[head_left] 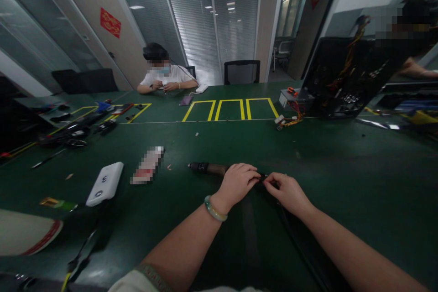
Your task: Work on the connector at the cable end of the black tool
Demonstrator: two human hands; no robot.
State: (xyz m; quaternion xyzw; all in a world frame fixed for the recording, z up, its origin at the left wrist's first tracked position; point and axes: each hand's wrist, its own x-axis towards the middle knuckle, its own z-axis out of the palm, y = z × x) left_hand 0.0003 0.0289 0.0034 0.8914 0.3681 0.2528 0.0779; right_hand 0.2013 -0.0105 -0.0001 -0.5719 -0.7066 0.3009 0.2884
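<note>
A corded electric screwdriver (216, 169) lies across the green table, its black nose pointing left and its brownish body partly under my left hand. My left hand (237, 181), with a jade-like bangle on the wrist, is closed over the rear of the tool. Close beside it, my right hand (285, 191) pinches the tool's tail end where the cord joins; the exact spot is hidden by the fingertips. The black cord (290, 226) runs from there toward me, under my right forearm.
On the left are a white power bank (105, 183), a blurred-out phone-like item (148, 166) and a green strip (59, 204). Cables and tools (78, 130) lie beyond. A power supply (296, 100) and black computer case (337, 77) stand right. A masked person (167, 75) sits opposite.
</note>
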